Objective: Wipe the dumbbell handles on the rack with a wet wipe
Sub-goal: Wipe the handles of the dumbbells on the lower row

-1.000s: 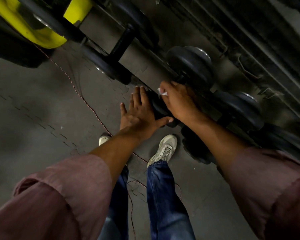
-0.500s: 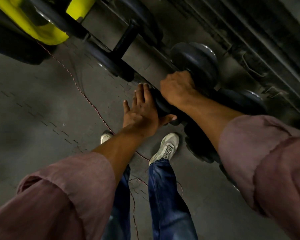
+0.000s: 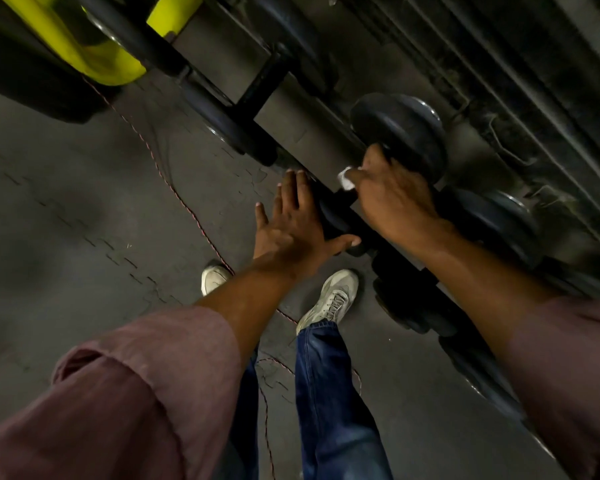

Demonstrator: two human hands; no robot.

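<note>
The right hand (image 3: 392, 199) is pinching the wet wipe (image 3: 346, 178) over the dumbbell handle (image 3: 352, 216) while the left hand (image 3: 291, 223), fingers straight, is bracing the near weight head (image 3: 329, 220) just beside it, and the small wipe is risking slipping from the fingers mid-stroke.

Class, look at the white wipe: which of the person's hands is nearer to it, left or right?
Right. The right hand holds the wipe at the dumbbell handle. The left hand lies flat against the dumbbell's near end, just beside the wipe and not touching it.

Wet wipe (image 3: 346, 177) out again beside right hand (image 3: 397, 199)
</note>
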